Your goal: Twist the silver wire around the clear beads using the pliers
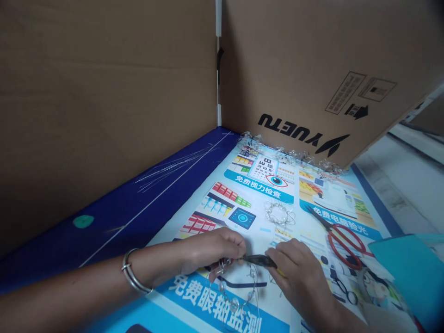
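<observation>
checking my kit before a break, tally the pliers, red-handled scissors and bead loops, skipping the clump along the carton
Pliers: 1
Red-handled scissors: 1
Bead loops: 2 (near loop, far loop)
Total: 4

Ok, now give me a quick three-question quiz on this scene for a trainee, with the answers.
1. Which hand holds the pliers?
2. True or false: the left hand is holding the red-handled scissors.
3. What lies just beyond the pliers: A) a mug, B) a beaded ring, C) a hammer?

Key:
1. The right hand.
2. False; they lie on the printed sheet.
3. B.
</observation>
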Motion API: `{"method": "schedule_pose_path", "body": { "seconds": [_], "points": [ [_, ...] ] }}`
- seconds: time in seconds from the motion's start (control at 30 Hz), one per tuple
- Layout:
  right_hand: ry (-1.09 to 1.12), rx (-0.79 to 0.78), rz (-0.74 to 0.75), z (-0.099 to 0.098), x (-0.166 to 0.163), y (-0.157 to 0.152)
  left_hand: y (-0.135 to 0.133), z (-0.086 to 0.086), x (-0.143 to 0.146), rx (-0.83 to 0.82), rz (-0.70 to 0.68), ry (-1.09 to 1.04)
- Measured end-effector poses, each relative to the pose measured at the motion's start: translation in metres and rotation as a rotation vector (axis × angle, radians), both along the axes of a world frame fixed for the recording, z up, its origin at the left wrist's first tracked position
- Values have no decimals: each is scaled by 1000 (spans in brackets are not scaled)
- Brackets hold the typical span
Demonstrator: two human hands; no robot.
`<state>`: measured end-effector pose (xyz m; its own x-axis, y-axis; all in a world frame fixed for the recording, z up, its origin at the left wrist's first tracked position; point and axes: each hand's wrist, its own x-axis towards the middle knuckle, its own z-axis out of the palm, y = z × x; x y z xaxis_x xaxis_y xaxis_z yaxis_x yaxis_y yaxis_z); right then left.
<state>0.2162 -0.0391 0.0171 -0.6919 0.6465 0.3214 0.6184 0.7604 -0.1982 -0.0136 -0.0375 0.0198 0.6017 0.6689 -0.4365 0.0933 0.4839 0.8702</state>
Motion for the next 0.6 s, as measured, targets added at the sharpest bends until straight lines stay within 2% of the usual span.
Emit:
{"method": "schedule_pose_path", "body": {
  "seconds": [0.27,0.43,0.6],
  "points": [
    [47,-319,-84,-5,3,0,1,-2,-2,-43,36,-49],
    [15,-464,-126,3,0,0,2,-1,-4,-36,12,-88],
    [-17,-586,-148,15,-4,0,0,0,-2,39,-12,-49]
  ]
}}
